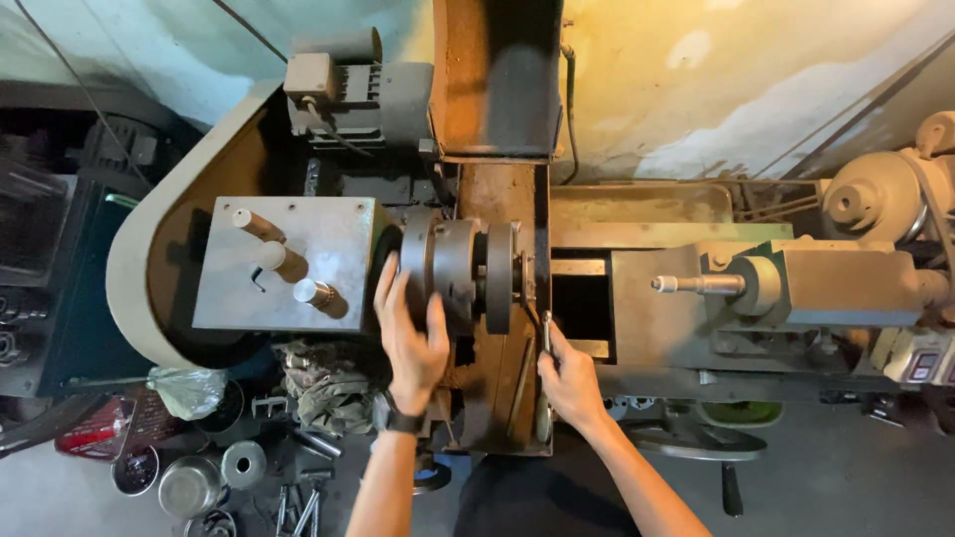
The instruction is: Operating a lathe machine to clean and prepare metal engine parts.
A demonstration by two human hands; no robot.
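1. Left hand (410,333) lies flat on the lathe chuck (453,268), fingers spread open over its front edge, a dark watch on the wrist.
2. Right hand (570,383) is closed around a slim metal tool (546,333), probably a wrench or chuck key; its tip is hard to see.
3. The chuck sits mid-machine, between the grey headstock (288,264) and the tailstock (796,283).
4. Metal cans (189,485) stand on the floor, lower left.

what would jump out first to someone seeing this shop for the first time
Dead centre, the left hand lies flat on the round grey lathe chuck, while the right hand grips a slim metal tool just beside it. At right, the green tailstock points its spindle toward the chuck.
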